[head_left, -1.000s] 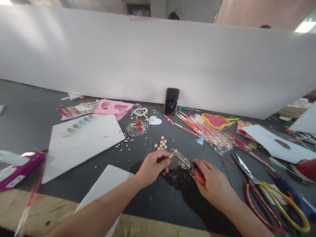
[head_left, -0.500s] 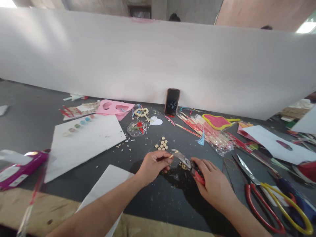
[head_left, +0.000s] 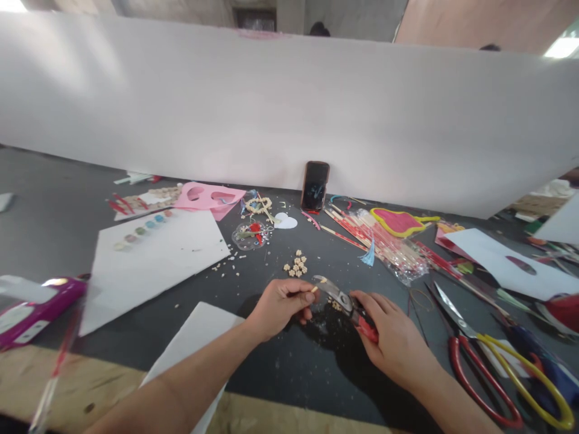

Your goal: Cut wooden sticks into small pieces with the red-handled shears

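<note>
My left hand (head_left: 289,304) pinches a thin pale wooden stick (head_left: 315,289), whose short end shows past the thumb. My right hand (head_left: 386,328) is wrapped round the red-and-black handles of metal pruning shears (head_left: 344,299). The shears' blades point left and reach close to the stick; a small pale bit (head_left: 322,279) shows at their tip. Just beyond my left hand lies a pile of flower-shaped wooden beads (head_left: 296,264). Small pale pieces (head_left: 335,304) lie on the dark table below the shears.
A phone (head_left: 315,185) leans against the white panel (head_left: 289,108). Red-and-pale sticks in clear plastic (head_left: 389,247) lie at right, near scissors (head_left: 474,331). White boards (head_left: 158,259), pink cut-out paper (head_left: 210,194), a white heart (head_left: 286,221) and a purple glue gun (head_left: 49,310) are at left.
Both hands stay almost in place. The stick's end in my left hand now looks shorter and separate from the pale bit at the blades. My right hand has lowered very slightly.
</note>
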{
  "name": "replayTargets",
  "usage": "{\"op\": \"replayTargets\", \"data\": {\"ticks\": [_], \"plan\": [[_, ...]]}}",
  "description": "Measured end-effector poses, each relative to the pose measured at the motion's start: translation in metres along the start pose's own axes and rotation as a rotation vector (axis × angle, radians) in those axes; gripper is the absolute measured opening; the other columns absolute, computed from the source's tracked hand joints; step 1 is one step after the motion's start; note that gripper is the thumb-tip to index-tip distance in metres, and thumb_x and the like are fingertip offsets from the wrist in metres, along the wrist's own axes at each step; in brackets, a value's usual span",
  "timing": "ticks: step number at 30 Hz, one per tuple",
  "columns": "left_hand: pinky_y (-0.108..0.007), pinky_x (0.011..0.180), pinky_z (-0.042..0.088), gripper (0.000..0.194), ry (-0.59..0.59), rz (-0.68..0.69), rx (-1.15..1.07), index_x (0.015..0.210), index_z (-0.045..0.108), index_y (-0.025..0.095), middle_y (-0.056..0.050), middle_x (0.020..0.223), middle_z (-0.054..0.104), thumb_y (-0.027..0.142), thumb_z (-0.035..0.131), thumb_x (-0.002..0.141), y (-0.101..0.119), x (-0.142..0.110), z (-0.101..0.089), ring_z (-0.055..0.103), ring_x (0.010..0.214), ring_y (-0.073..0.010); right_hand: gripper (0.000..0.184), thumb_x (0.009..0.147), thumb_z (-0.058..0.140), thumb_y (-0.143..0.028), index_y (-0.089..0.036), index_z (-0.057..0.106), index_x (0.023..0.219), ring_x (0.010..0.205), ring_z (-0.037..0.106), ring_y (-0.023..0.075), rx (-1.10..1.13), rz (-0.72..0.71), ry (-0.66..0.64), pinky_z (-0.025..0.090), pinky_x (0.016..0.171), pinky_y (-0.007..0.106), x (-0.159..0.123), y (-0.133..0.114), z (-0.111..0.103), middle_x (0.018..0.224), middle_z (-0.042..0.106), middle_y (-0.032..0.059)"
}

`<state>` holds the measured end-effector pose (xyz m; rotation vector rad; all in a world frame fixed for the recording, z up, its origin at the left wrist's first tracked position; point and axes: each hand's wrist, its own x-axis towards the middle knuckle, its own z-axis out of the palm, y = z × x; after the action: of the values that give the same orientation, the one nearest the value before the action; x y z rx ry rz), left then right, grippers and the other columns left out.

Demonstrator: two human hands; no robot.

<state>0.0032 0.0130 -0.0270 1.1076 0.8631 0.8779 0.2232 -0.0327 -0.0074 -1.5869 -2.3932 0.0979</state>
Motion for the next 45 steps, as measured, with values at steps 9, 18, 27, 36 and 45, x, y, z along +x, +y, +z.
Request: {"op": "replayTargets", "data": {"ticks": [9, 18, 27, 36, 45], "plan": [[-0.02, 0.044, 0.046, 0.029, 0.019, 0.003, -0.013, 0.076, 0.065, 0.012, -0.002, 0.066, 0.06, 0.04, 0.066, 0.069, 0.0016, -0.0027, 0.0035, 0.053, 0.048, -0.0085, 0.041, 0.071, 0.046, -0.017, -0.019, 0.048, 0.112, 0.087, 0.058, 0.0214, -0.04, 0.042, 0.022, 0.048, 0.077, 0.035, 0.0002, -0.005, -0.003, 0.101, 0.06, 0.0088], [-0.022, 0.05, 0.048, 0.022, 0.14, 0.042, -0.059, 0.069, 0.06, 0.014, 0.003, 0.057, 0.054, 0.032, 0.072, 0.064, -0.0007, 0.0009, 0.0055, 0.054, 0.05, -0.0094, 0.045, 0.071, 0.046, -0.016, -0.018, 0.046, 0.116, 0.095, 0.055, 0.0241, -0.112, 0.021, 0.052, 0.045, 0.081, 0.039, 0.0002, -0.0016, 0.0023, 0.107, 0.059, 0.0095], [-0.023, 0.049, 0.048, 0.023, 0.107, 0.034, -0.038, 0.068, 0.063, 0.013, 0.001, 0.059, 0.057, 0.035, 0.07, 0.066, 0.0003, 0.001, 0.0046, 0.054, 0.05, -0.0097, 0.049, 0.073, 0.046, -0.015, -0.017, 0.044, 0.122, 0.1, 0.052, 0.0241, -0.087, 0.018, 0.013, 0.044, 0.084, 0.04, 0.0015, 0.0006, 0.0021, 0.113, 0.057, 0.01], [-0.02, 0.047, 0.048, 0.022, 0.101, 0.019, 0.001, 0.071, 0.063, 0.013, 0.001, 0.059, 0.057, 0.034, 0.068, 0.068, -0.0014, 0.0004, 0.0026, 0.054, 0.05, -0.0091, 0.043, 0.072, 0.047, -0.014, -0.015, 0.047, 0.115, 0.098, 0.048, 0.0234, -0.038, -0.002, 0.021, 0.042, 0.087, 0.039, 0.0011, 0.001, 0.0014, 0.106, 0.055, 0.0106], [-0.02, 0.044, 0.047, 0.02, 0.077, 0.012, 0.035, 0.076, 0.064, 0.012, 0.002, 0.053, 0.055, 0.032, 0.063, 0.072, 0.0009, -0.0026, 0.0055, 0.051, 0.047, -0.0088, 0.039, 0.073, 0.045, -0.013, -0.016, 0.047, 0.112, 0.094, 0.052, 0.023, -0.034, 0.037, 0.011, 0.045, 0.082, 0.038, 0.0006, -0.0022, -0.0002, 0.102, 0.057, 0.01]]}}
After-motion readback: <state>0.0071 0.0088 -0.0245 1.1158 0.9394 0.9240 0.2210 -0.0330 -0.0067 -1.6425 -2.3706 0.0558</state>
